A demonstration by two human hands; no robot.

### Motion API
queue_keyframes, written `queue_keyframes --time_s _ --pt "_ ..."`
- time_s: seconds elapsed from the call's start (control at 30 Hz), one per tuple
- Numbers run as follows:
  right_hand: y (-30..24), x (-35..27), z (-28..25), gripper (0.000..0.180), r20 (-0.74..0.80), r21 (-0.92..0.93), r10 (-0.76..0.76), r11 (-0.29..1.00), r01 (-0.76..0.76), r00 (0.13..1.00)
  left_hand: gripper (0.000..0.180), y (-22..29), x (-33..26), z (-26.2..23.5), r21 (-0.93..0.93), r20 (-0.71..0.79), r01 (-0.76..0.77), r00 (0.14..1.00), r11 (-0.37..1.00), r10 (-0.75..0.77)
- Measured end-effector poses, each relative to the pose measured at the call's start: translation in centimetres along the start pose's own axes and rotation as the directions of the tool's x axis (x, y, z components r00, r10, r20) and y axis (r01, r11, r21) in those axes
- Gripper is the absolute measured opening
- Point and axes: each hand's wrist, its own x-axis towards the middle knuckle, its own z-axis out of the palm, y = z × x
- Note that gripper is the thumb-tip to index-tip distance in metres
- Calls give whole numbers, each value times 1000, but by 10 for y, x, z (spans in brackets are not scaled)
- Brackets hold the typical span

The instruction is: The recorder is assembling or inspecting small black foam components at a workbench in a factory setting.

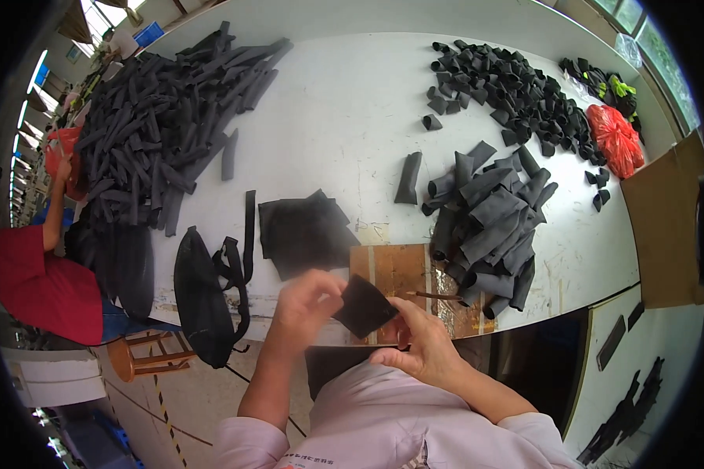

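Between my hands, over the table's front edge, is a small black fabric piece [364, 306]. My left hand [307, 306], slightly blurred, is closed on its left edge with the fingertips. My right hand [421, 340] grips the right edge with its fingers, the thumb held apart below. Beneath them lies a brown taped board [399, 266] with a thin brown stick, like a pencil [436, 295], on it. Beyond my left hand are flat black fabric pieces [301, 230], stacked unevenly. Right of the board is a heap of dark grey fabric tubes [493, 207], with one tube [407, 178] apart.
A large pile of long grey strips [145, 117] covers the table's left. Small black loops [516, 94] and a red plastic bag [614, 141] sit far right. A black waist bag [199, 289] hangs over the front edge. A person in red [43, 273] is at left, near a wooden stool [152, 353].
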Motion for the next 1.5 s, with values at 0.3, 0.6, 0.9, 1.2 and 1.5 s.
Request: queue_keyframes --time_s 0.3,0.6,0.9,1.2,1.5 --pt "23 -6 -9 24 -198 -650 -420 733 203 886 16 -5 -16 63 -390 -176 139 959 910 -222" --pt "42 -11 -13 20 -45 -855 -568 447 262 821 12 -5 -13 67 -539 -37 361 892 761 -450" --pt "45 -13 -16 22 44 -912 -576 311 269 817 10 -8 -13 63 -501 -23 401 880 767 -474" --pt "46 -16 -15 23 63 -912 -562 304 277 825 11 -12 -13 61 -508 10 452 854 733 -520" --pt "42 -21 -13 19 81 -936 -533 250 248 842 15 -23 -11 55 -471 23 461 859 752 -512"
